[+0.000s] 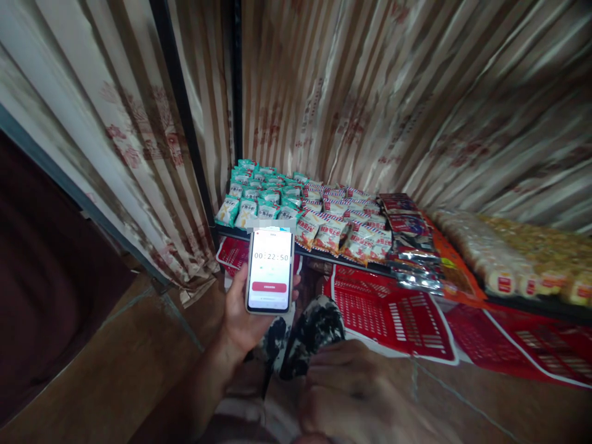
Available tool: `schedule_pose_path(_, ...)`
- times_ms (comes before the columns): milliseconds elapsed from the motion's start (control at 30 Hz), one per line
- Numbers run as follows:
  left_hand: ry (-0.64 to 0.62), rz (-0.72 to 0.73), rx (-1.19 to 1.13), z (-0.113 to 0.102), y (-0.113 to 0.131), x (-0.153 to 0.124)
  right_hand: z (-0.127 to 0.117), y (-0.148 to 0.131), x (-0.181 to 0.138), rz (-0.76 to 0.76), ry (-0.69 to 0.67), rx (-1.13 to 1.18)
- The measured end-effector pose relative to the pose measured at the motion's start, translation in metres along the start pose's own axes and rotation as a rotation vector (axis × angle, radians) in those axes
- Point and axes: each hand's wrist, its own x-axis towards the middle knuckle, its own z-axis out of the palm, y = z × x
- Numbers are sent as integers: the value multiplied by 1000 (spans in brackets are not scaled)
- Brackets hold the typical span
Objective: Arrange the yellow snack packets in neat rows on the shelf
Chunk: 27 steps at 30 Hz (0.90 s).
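Observation:
My left hand (247, 320) is wrapped round a smartphone (269, 271), thumb on one side and fingertips on the other. Its lit screen reads 00:22:50 above a red bar. Near the camera, my right hand (356, 394) is blurred at the bottom, apart from the phone; its fingers are too smeared to read. Just beyond the phone, a dark low shelf carries rows of green-and-white snack bags (248, 211). To their right lie white-and-orange snack bags (330, 234), then dark shiny packets (407, 225).
Farther right on the shelf are an orange packet (462, 271) and long clear packs of pale round food (490, 253). Red baskets (393, 308) show below the shelf edge. Patterned curtains (324, 80) hang behind, with a dark post (182, 98) at left. Patterned shoes (314, 333) stand underneath.

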Motion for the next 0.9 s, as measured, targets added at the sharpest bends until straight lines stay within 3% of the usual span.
schedule_pose_path(67, -8, -26, -9, 2, 1, -1, 2, 18, -5, 146, -58, -144)
schedule_pose_path(133, -24, -42, -19, 4, 1, -2, 7, 46, -14, 394, -166, -335)
schedule_pose_path(233, -47, -43, -24, 4, 2, -3, 22, 96, -40, 782, -427, -498)
schedule_pose_path(300, -62, -40, -20, 4, 2, -3, 39, 121, -61, 881, -551, -535)
schedule_pose_path(400, -85, -56, -19, 3, 2, -1, 63, 138, -83, 874, -654, -528)
schedule_pose_path(500, -85, -74, -29, 3, 1, 0, 70, 131, -84, 932, -621, -481)
schedule_pose_path(600, -71, -82, -38, 3, -3, 2, 57, 115, -71, 968, -523, -347)
schedule_pose_path(767, -52, -98, -2, 3, -6, 3, 19, 70, -40, 626, -218, 84)
schedule_pose_path(900, -28, -76, 14, 6, -3, 1, -4, 29, -53, 593, 7, 218)
